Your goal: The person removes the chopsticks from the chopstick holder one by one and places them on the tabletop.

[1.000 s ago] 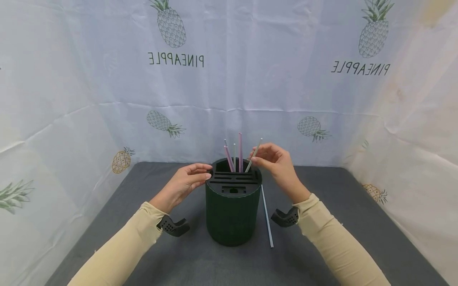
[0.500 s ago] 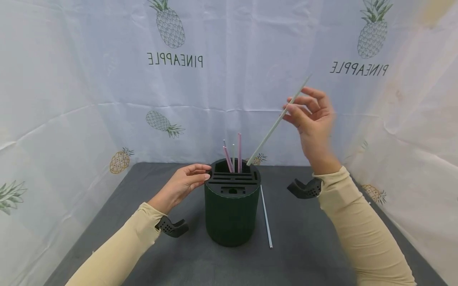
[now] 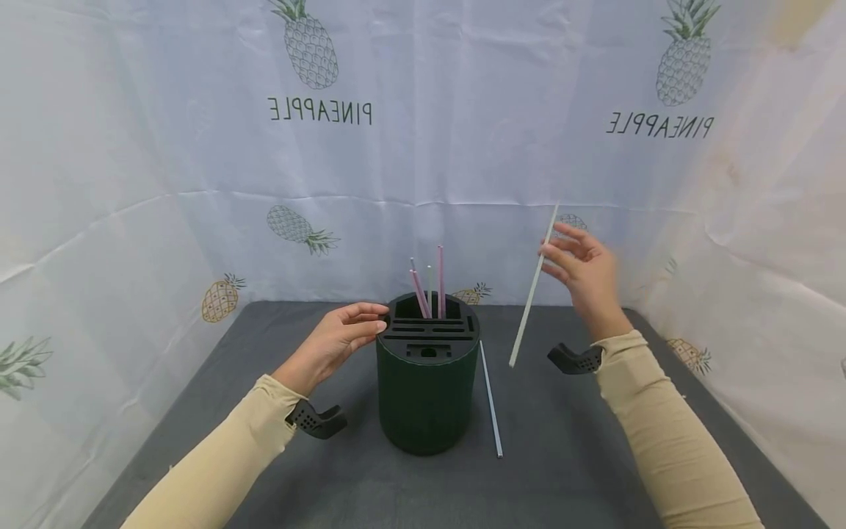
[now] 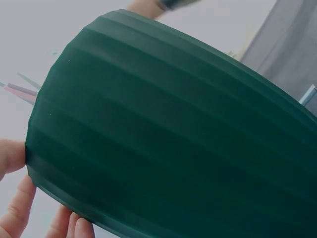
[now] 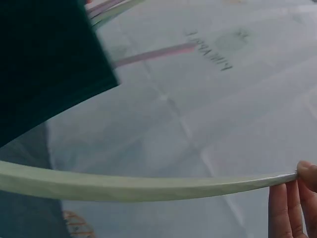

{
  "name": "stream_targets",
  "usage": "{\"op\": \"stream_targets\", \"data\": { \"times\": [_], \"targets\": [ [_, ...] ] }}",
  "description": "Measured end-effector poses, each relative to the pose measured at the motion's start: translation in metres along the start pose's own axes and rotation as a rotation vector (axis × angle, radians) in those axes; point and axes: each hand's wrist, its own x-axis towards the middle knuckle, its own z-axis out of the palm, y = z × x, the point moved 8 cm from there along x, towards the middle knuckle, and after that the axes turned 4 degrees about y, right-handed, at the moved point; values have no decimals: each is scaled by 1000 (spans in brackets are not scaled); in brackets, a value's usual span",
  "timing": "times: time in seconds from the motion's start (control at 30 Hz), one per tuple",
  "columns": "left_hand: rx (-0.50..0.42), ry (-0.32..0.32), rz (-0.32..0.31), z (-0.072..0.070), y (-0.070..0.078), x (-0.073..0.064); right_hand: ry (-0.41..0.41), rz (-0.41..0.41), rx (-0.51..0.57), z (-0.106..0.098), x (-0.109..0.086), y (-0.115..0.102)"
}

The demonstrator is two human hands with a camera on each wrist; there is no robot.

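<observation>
A dark green round knife block (image 3: 426, 400) with a black slotted top (image 3: 431, 328) stands upright on the table. My left hand (image 3: 344, 338) touches its left rim with thumb and fairly straight fingertips, also seen in the left wrist view as fingers (image 4: 20, 208) along the block's edge. My right hand (image 3: 584, 272) pinches a pale green chopstick (image 3: 534, 286) near its upper end, off to the block's right; the stick hangs slanted, lower end toward the block. In the right wrist view the same chopstick (image 5: 124, 188) runs across, fingertips at its far end. Pink chopsticks (image 3: 440, 283) and greenish ones stand in the back compartment.
One light blue chopstick (image 3: 492, 408) lies on the dark grey table (image 3: 562, 470) right beside the block. White cloth (image 3: 423, 147) printed with pineapples rises behind the table and along both sides. Each wrist carries a black mount (image 3: 317, 420).
My right hand has drawn the pale green chopstick up out of the block, then moved right and lowered it beside the block. The left hand keeps its place at the rim.
</observation>
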Motion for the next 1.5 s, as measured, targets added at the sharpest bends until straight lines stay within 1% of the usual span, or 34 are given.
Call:
{"op": "stream_targets", "data": {
  "times": [0.1,0.2,0.33,0.47,0.6,0.73,0.87,1.0,1.07,1.23,1.5],
  "targets": [
    [1,0,-1,0,-1,0,-7,115,-153,-16,-8,45],
    [1,1,-2,1,-2,1,-32,204,-332,-29,-18,85],
    [-8,6,-1,1,-4,1,-72,285,-510,-41,-30,125],
    [-9,11,1,1,-3,1,-109,346,-596,-47,-40,153],
    [-4,15,3,1,-3,1,-134,408,-612,-51,-47,177],
    [-11,10,4,2,-2,1,-138,466,-623,-54,-53,197],
    [-18,8,7,2,-2,1,-139,519,-641,-55,-59,212],
    [-16,9,7,2,-2,1,-142,568,-686,-55,-63,225],
    [-13,12,7,2,-2,1,-125,590,-709,-57,-64,230],
    [-3,16,5,2,-1,1,-106,605,-753,-56,-64,236],
    [-7,17,6,0,0,0,-118,595,-807,-51,-63,239]
  ]
}}
